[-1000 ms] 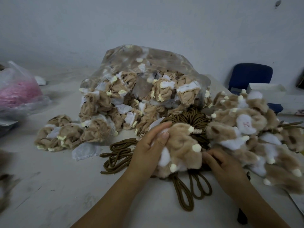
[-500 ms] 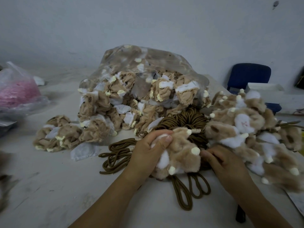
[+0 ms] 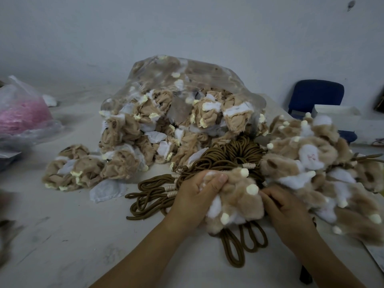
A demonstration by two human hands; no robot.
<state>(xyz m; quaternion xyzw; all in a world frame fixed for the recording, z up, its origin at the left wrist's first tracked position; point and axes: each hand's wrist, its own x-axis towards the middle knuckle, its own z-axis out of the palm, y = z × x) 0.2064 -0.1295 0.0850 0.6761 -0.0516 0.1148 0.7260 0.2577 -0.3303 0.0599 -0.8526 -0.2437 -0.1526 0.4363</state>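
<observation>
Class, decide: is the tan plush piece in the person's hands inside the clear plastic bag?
No, the left hand grips the tan plush piece outside the clear plastic bag.

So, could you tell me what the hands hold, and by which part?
Left hand grips the tan plush piece by its left edge; right hand touches its right side, grip unclear.

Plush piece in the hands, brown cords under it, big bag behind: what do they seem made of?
Plush piece in the left hand: tan short-pile fake fur with white patches, matte; fuzzy edges, dents under the grip. Brown cords: probably braided textile, matte, lying in soft loops; weave too small to confirm. Bag: thin clear plastic film, glossy, wrinkled, contents showing through.
</observation>
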